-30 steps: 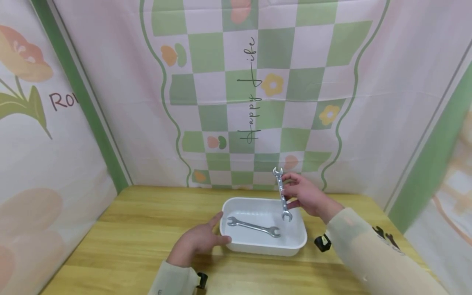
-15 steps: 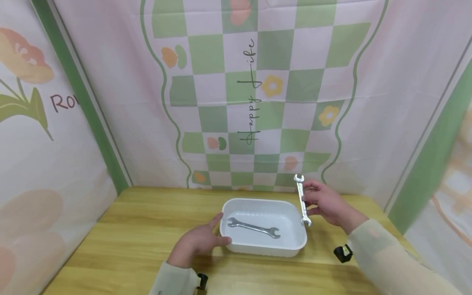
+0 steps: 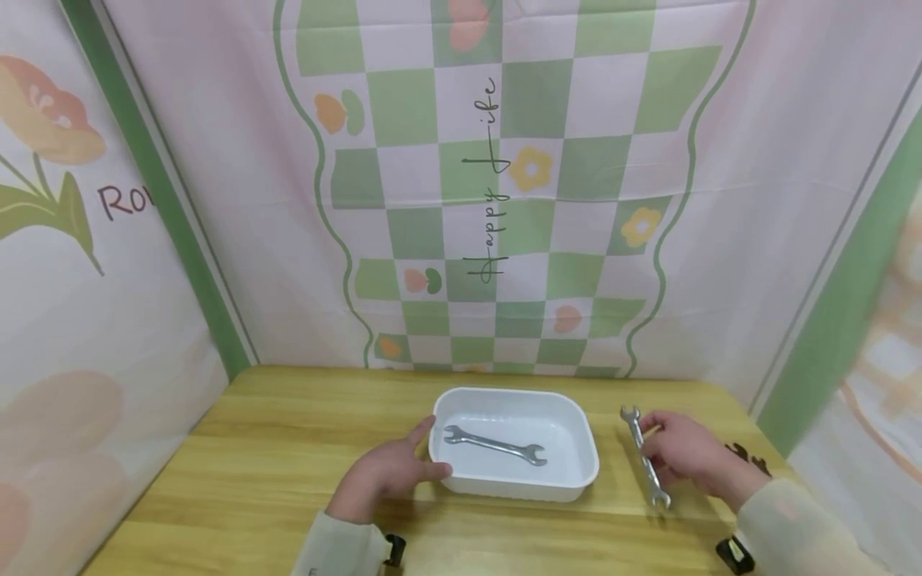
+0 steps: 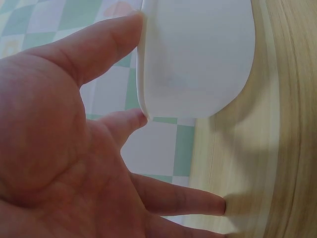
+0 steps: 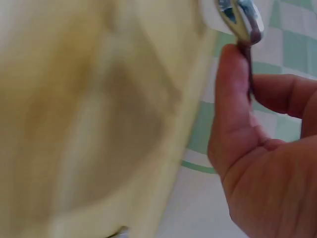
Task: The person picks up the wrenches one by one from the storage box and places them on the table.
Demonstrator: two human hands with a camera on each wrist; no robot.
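In the head view my right hand (image 3: 684,452) pinches a silver double open-ended wrench (image 3: 647,460) above the table, right of the white tub (image 3: 526,488). The wrench slants, its lower end toward the near right. In the right wrist view the thumb and a finger press on the wrench (image 5: 242,22) from either side. A second silver open-ended wrench (image 3: 497,446) lies inside the tub. My left hand (image 3: 389,470) is at the tub's left end, with thumb and index fingertip touching the rim. In the left wrist view its other fingers (image 4: 183,197) stretch straight down to the tabletop.
Dark wrench-shaped ends (image 3: 749,458) show behind my right wrist at the table's right side. The wooden table (image 3: 302,416) meets a patterned cloth backdrop (image 3: 468,200), with cloth walls on both sides. Each wrist carries a small black device (image 3: 735,554).
My right hand has carried its wrench from above the tub to the right, down and nearer to me. The left hand, the tub and the wrench inside it have stayed in place.
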